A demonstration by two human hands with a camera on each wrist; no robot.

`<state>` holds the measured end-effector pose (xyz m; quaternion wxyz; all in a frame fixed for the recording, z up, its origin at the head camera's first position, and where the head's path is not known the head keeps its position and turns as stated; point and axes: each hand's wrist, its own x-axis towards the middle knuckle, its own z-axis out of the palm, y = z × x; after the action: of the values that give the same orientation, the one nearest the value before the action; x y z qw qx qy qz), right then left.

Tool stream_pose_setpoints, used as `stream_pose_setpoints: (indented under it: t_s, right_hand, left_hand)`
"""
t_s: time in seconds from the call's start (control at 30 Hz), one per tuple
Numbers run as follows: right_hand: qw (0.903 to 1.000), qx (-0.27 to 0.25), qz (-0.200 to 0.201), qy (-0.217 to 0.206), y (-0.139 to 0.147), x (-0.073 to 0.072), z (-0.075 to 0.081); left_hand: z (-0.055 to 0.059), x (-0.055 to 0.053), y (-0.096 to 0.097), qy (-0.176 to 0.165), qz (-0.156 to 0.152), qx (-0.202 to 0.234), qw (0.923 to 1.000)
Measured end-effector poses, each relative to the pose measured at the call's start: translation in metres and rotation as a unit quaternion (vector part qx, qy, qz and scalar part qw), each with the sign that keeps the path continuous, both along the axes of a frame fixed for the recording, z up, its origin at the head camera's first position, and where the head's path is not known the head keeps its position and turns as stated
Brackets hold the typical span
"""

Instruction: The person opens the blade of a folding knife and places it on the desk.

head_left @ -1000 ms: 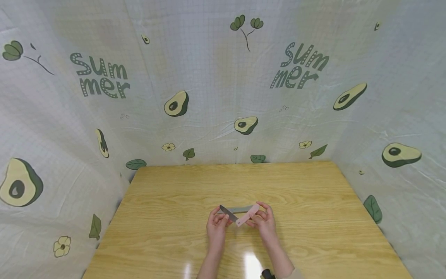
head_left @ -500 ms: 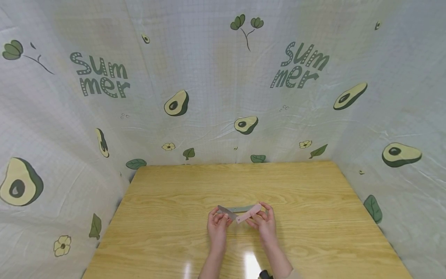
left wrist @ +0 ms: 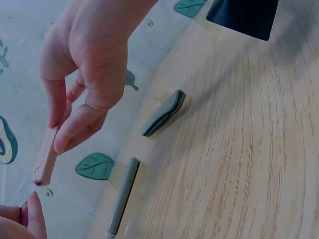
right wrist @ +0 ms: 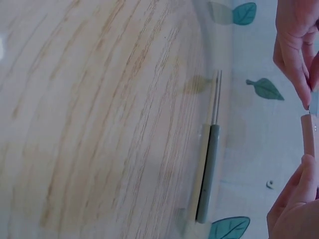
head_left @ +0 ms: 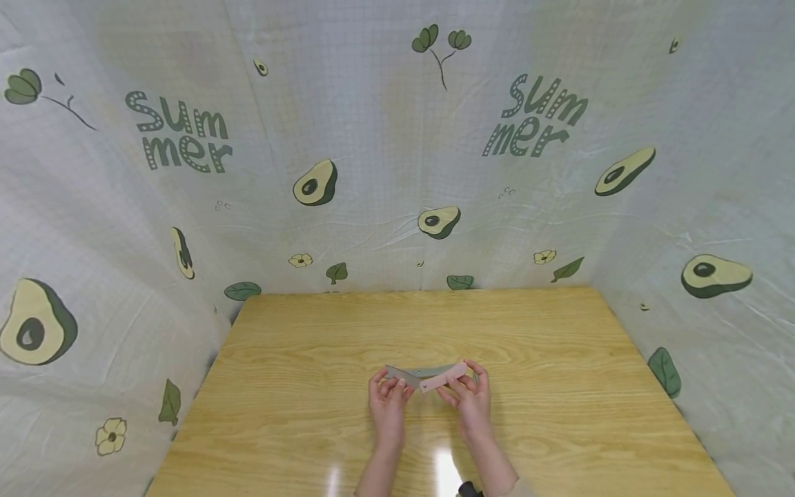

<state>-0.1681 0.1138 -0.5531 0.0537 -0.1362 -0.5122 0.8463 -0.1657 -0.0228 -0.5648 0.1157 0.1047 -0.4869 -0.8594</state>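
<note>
Both hands hold a folding knife just above the wooden table point(head_left: 310, 428). My left hand point(head_left: 393, 388) pinches the grey blade point(head_left: 400, 376) by its fingertips point(right wrist: 299, 84). My right hand point(head_left: 459, 386) grips the pink handle point(head_left: 442, 378), which also shows in the wrist views point(left wrist: 45, 159) point(right wrist: 309, 134). Blade and handle form a wide, shallow V. A second knife with a grey-green handle point(head_left: 431, 371) lies flat on the table just behind the hands, and shows in both wrist views point(right wrist: 209, 169) point(left wrist: 122, 196).
A dark green curved piece point(left wrist: 163, 113) lies on the table near the grey-green knife. A cloth backdrop point(head_left: 397, 172) printed with avocados walls the table on three sides. A black device point(left wrist: 244, 15) sits on my right wrist.
The angle between blade and pink handle has widened: the blade tip swung left and flatter with my left hand. My right hand stayed almost still.
</note>
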Motion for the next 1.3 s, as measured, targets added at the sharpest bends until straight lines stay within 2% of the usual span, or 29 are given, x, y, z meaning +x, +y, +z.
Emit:
stream_pose_setpoints:
  t_s: [0.3, 0.57, 0.9, 1.17, 1.3]
  right_hand:
    - [0.9998, -0.019, -0.009, -0.007, -0.002, 0.000, 0.003]
    - [0.9990, -0.043, -0.013, -0.009, -0.002, -0.001, 0.006]
    - [0.9983, -0.057, -0.015, -0.002, -0.003, -0.002, 0.000]
    - [0.9970, -0.072, -0.027, -0.007, -0.004, -0.004, -0.003]
    - [0.9963, -0.079, -0.033, -0.010, -0.004, -0.004, -0.003]
  left_hand:
    - [0.002, 0.000, 0.003, 0.004, 0.003, 0.011, 0.9999]
    - [0.007, -0.001, 0.007, 0.012, 0.019, 0.019, 0.9996]
    - [0.005, -0.001, 0.010, -0.001, 0.031, 0.038, 0.9988]
    - [0.003, 0.001, 0.015, -0.036, 0.040, 0.056, 0.9970]
    - [0.003, 0.001, 0.019, -0.040, 0.049, 0.060, 0.9962]
